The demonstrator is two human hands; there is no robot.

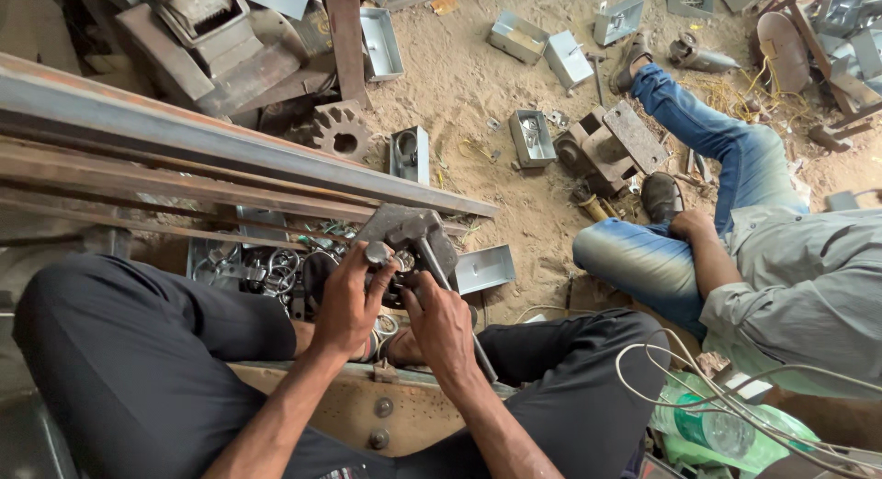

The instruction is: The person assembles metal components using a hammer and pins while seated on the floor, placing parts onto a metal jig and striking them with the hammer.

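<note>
Hands are seen from the head view, low in the middle of the scene, between two knees in black trousers. The left hand (347,304) is closed around a round-headed metal piece (378,253), and the right hand (441,325) is closed on small parts just beside it; what exactly is pinched there cannot be told. Both are pressed against a grey steel press tool (404,229) with a slanted handle (439,275), set at the near end of long rusty rails (184,157) that run from the far left.

A slip is judged possible: fingers lie right against the tool's working face, so a shifted piece or a dropped handle could nip them. Loose rings in the tray (266,270) to the left could be scattered by a knee.

Counted: two hands at work, one co-worker's hand (691,225) resting on a shoe to the right, one toothed gear (342,130) on the sandy floor (478,84), and roughly seven open grey metal boxes (518,34) spread over the far ground, one more (484,269) lying just right of the tool.
</note>
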